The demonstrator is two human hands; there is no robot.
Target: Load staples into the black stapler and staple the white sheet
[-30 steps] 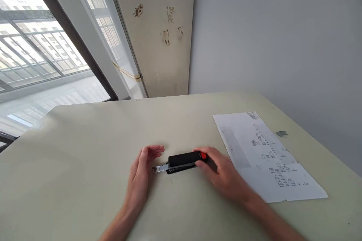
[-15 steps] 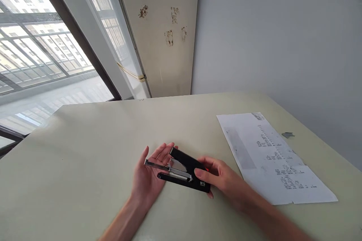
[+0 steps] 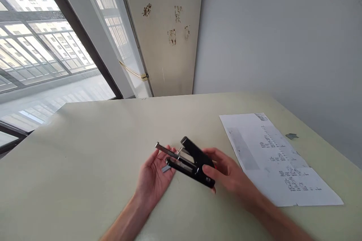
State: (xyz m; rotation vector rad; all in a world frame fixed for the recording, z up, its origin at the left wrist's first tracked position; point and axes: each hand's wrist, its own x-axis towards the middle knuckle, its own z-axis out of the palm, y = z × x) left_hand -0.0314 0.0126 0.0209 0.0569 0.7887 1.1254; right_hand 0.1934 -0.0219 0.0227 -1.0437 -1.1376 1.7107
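Observation:
In my right hand (image 3: 223, 171) is a black stapler (image 3: 202, 163), gripped by its rear end with the thumb on the near side. Its top arm is swung up, and the metal magazine stands apart from both the arm and the base. Beneath the stapler's front end, my left hand (image 3: 154, 177) lies palm up with its fingers stretched out. A short grey metal strip, seemingly staples (image 3: 166, 168), rests on the left palm near the fingers. The stapler partly covers the left fingers.
A printed sheet of paper (image 3: 246, 131) lies on the pale table (image 3: 98, 158) to the right. Beyond it is a small grey scrap (image 3: 292, 136). A grey wall (image 3: 268, 37) borders the table's right side, and a window (image 3: 48, 45) is at the left.
My right hand has raised the stapler and shifted it slightly right, with its front tipped upward. The grey strip now shows on my left palm. The view has shifted a little.

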